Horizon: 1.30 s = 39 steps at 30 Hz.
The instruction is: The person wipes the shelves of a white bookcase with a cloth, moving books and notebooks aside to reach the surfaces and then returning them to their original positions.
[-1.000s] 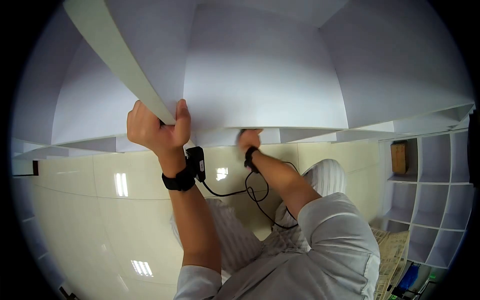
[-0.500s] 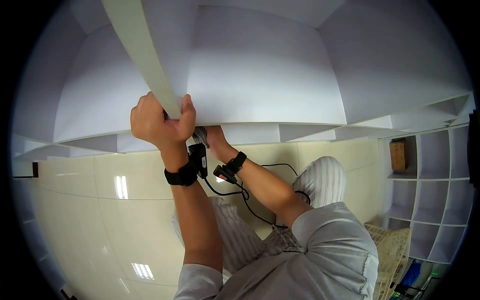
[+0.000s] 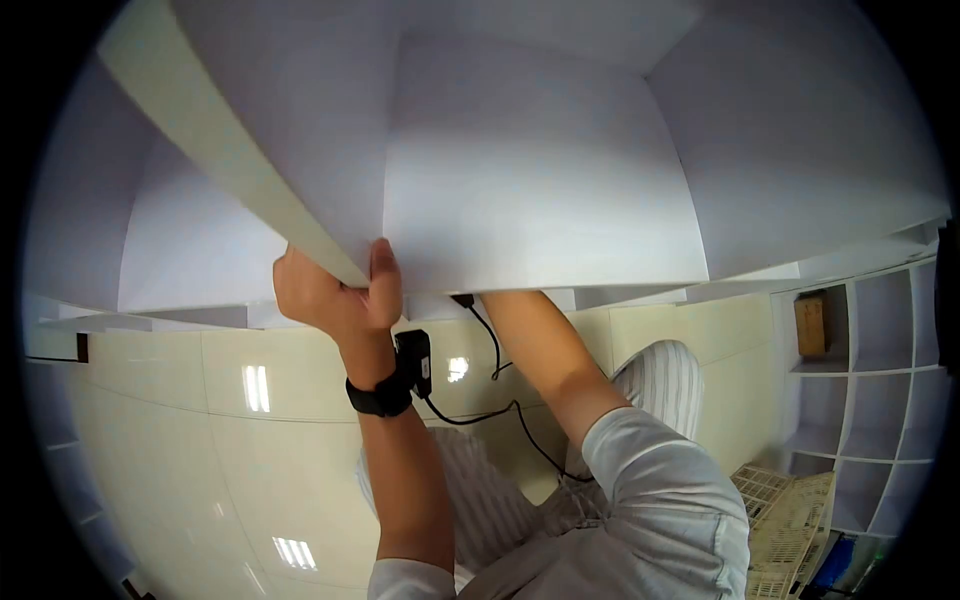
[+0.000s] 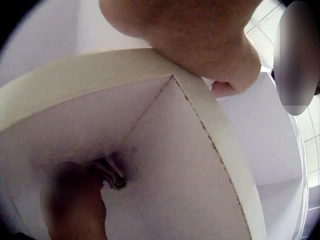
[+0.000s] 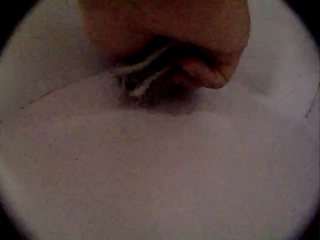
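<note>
My left hand (image 3: 337, 292) grips the front edge of the upright divider (image 3: 235, 165) of a white shelf unit, thumb on the right face and fingers on the left. Below the shelf board (image 3: 540, 200), my right forearm (image 3: 545, 350) reaches into a lower compartment, so the hand itself is hidden in the head view. In the right wrist view the right hand (image 5: 170, 27) holds a bunched dark cloth (image 5: 145, 85) with pale stripes against the white panel. The left wrist view shows that cloth (image 4: 111, 172) near the compartment's inner corner.
A black device (image 3: 413, 362) sits at the left wrist, its cable (image 3: 470, 420) hanging over the lap. At the right stand a cubby shelf (image 3: 880, 390) holding a brown box (image 3: 811, 325), and a cream plastic basket (image 3: 785, 520). Shiny floor tiles (image 3: 170, 440) lie below.
My right hand with the cloth moved left along the lower shelf edge towards the left hand, then went in under the board out of sight. The left hand keeps its grip; the head view shifted.
</note>
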### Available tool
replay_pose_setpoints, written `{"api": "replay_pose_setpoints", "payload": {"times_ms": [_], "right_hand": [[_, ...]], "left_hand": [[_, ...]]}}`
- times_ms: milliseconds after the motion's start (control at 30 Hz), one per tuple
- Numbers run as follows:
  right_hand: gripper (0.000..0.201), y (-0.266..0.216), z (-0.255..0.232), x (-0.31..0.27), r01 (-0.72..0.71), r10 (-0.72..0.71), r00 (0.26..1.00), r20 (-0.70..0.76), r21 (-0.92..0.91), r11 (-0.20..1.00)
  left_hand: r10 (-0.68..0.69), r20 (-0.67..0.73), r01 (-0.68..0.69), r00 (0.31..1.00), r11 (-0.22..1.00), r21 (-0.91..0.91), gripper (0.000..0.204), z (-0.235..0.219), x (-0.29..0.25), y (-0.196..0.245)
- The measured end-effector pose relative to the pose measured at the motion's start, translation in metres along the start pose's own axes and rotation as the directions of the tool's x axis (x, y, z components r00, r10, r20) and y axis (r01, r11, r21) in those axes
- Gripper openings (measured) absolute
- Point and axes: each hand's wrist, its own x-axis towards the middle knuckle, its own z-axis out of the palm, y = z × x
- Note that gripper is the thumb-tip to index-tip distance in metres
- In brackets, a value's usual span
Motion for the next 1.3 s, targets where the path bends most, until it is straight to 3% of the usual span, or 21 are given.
{"api": "replay_pose_setpoints", "payload": {"times_ms": [133,267,400,500,533,567,600,667,700,733,767,800,867,933,1067,1100,1133,1167,1200,1267,1300], "right_hand": [[0.030,0.074,-0.003,0.029,-0.199,0.210,0.978,-0.001,-0.324,0.925],[0.030,0.103,0.008,0.022,-0.318,0.361,0.931,0.046,-0.379,0.869],[0.031,0.096,0.025,-0.022,-0.424,0.484,0.853,0.194,-0.281,0.861],[0.032,0.089,0.025,-0.078,-0.570,0.568,0.740,0.360,-0.113,0.814],[0.030,0.134,0.033,-0.097,-0.511,0.435,0.822,0.369,0.139,0.848],[0.029,0.127,0.020,-0.112,-0.598,0.511,0.737,0.442,0.075,0.798],[0.034,0.081,0.002,-0.135,-0.577,0.470,0.761,0.446,0.135,0.806],[0.039,0.063,-0.021,-0.155,-0.442,0.386,0.819,0.424,0.038,0.896],[0.039,0.051,-0.033,-0.165,-0.441,0.388,0.827,0.407,0.042,0.897],[0.039,0.027,-0.048,-0.177,-0.247,0.283,0.869,0.406,-0.141,0.959],[0.040,0.001,-0.061,-0.189,-0.038,0.178,0.887,0.426,-0.316,0.948],[0.040,-0.025,-0.075,-0.197,-0.043,0.177,0.894,0.411,-0.315,0.948],[0.042,-0.077,-0.101,-0.204,0.200,0.122,0.806,0.579,-0.461,0.864],[0.043,-0.112,-0.128,-0.212,0.297,-0.008,0.817,0.577,-0.408,0.863],[0.041,-0.161,-0.167,-0.220,0.343,-0.274,0.870,0.410,-0.104,0.934],[0.041,-0.172,-0.166,-0.213,0.344,-0.273,0.867,0.417,-0.103,0.933],[0.042,-0.180,-0.161,-0.205,0.384,-0.346,0.913,0.217,-0.170,0.907],[0.042,-0.192,-0.152,-0.199,0.406,-0.416,0.909,0.008,-0.241,0.882],[0.042,-0.205,-0.140,-0.194,0.407,-0.416,0.909,0.013,-0.236,0.882],[0.044,-0.240,-0.104,-0.181,0.099,-0.294,0.925,-0.240,-0.595,0.798],[0.045,-0.246,-0.087,-0.173,0.102,-0.312,0.928,-0.202,-0.668,0.737]], "left_hand": [[0.032,0.045,-0.033,0.998,0.999,0.014,0.018,-0.001,-0.002,0.003],[0.079,0.003,-0.079,0.997,0.997,0.015,0.017,0.002,-0.005,0.000],[0.085,0.055,-0.089,0.995,0.993,0.073,0.019,-0.001,-0.007,-0.001],[0.071,0.038,-0.074,0.997,0.991,0.112,0.023,0.000,-0.007,-0.003],[0.073,0.027,-0.075,0.997,0.993,0.090,0.023,0.000,-0.006,0.000],[0.015,0.086,-0.027,0.996,0.989,0.143,0.026,0.000,-0.005,0.003],[-0.046,0.144,0.017,0.989,0.980,0.198,0.028,0.000,-0.004,0.003],[-0.097,0.177,0.069,0.979,0.985,0.159,0.025,0.002,-0.006,0.002],[-0.145,0.210,0.118,0.967,0.984,0.136,0.023,0.001,-0.007,0.001],[-0.193,0.249,0.168,0.949,0.979,0.117,0.021,0.000,-0.007,0.002],[-0.187,0.282,0.156,0.941,0.979,0.129,0.018,-0.003,-0.006,0.004],[-0.178,0.291,0.150,0.940,0.982,0.115,0.018,-0.004,-0.006,0.004],[-0.285,0.404,0.280,0.869,0.957,0.074,0.024,-0.006,-0.003,0.004],[-0.300,0.422,0.301,0.855,0.951,0.067,0.022,-0.008,0.001,0.009],[-0.305,0.418,0.312,0.855,0.948,0.053,0.021,-0.011,0.006,0.017],[-0.311,0.413,0.316,0.856,0.947,0.058,0.021,-0.011,0.007,0.018],[-0.333,0.428,0.335,0.840,0.939,0.073,0.021,-0.011,0.008,0.019],[-0.355,0.444,0.353,0.823,0.931,0.090,0.022,-0.012,0.007,0.019],[-0.358,0.441,0.353,0.823,0.931,0.096,0.022,-0.012,0.008,0.019],[-0.370,0.450,0.373,0.813,0.924,0.087,0.021,-0.011,0.007,0.019],[-0.369,0.446,0.371,0.815,0.925,0.087,0.021,-0.011,0.006,0.017]]}}
